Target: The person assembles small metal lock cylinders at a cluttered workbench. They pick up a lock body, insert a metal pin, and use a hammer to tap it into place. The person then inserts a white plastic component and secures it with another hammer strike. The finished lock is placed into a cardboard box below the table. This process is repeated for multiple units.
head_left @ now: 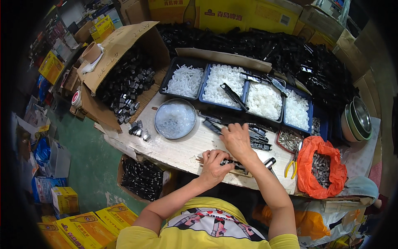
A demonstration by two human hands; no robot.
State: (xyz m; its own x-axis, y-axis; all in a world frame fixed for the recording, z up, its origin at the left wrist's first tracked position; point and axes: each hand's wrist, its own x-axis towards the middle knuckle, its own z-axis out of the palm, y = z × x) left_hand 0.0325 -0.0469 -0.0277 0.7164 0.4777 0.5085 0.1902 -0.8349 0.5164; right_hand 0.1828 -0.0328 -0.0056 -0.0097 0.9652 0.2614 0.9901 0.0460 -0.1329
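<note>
My left hand (214, 163) is closed on a small black plastic part (230, 163) at the near edge of the wooden workbench (178, 151). My right hand (236, 139) lies palm down a little farther in, fingers curled over a loose pile of long black plastic parts (257, 137). What the right fingers grip is hidden under the hand. A round metal dish (175, 118) of clear small pieces stands left of the hands.
Blue and black trays (244, 93) of white plastic pieces line the back. Cardboard boxes of black parts (126, 83) stand left, a heap of black parts (298, 54) behind. Yellow-handled pliers (292, 164), an orange bag of metal pieces (321, 166) and stacked bowls (358, 118) are at right.
</note>
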